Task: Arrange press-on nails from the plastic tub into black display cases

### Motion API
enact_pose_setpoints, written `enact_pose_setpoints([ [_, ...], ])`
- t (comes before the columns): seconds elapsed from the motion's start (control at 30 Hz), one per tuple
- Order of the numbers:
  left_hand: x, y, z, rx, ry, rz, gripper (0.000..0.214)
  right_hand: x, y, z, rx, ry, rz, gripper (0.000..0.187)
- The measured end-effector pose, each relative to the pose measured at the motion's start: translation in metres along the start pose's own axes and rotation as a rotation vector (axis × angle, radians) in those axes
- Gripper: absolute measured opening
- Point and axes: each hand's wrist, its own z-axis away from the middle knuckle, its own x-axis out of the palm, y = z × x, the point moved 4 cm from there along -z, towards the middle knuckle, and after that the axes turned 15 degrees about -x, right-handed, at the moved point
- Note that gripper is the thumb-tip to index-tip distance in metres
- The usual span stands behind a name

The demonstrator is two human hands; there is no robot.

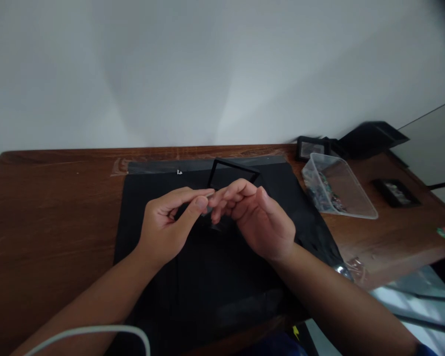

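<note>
While a black frame (233, 169) stands tilted behind, left hand (166, 225) and right hand (259, 222) pinch one small piece (211, 196).

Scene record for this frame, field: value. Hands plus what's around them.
surface: wooden table with a black mat
left hand: over the mat, thumb and forefinger pinched
right hand: fingers curled, tips meeting the left hand's
held: unclear, too small to tell
behind hands: black square frame on the mat
right of mat: clear tub holding small pieces
</note>
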Motion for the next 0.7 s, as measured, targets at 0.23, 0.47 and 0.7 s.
enact_pose_setpoints([
  [0.23,0.001,0.007,0.005,0.100,0.019,-0.024,0.017,0.002,-0.002,0.000,-0.050,-0.023,0.039,0.044],
  [0.47,0.004,0.015,0.013,0.405,-0.054,-0.161,0.019,0.001,0.000,0.003,-0.059,-0.019,0.003,0.035],
  [0.7,0.003,0.020,0.015,0.458,-0.003,-0.235,0.018,0.000,0.003,0.004,-0.014,-0.022,0.007,0.029],
])
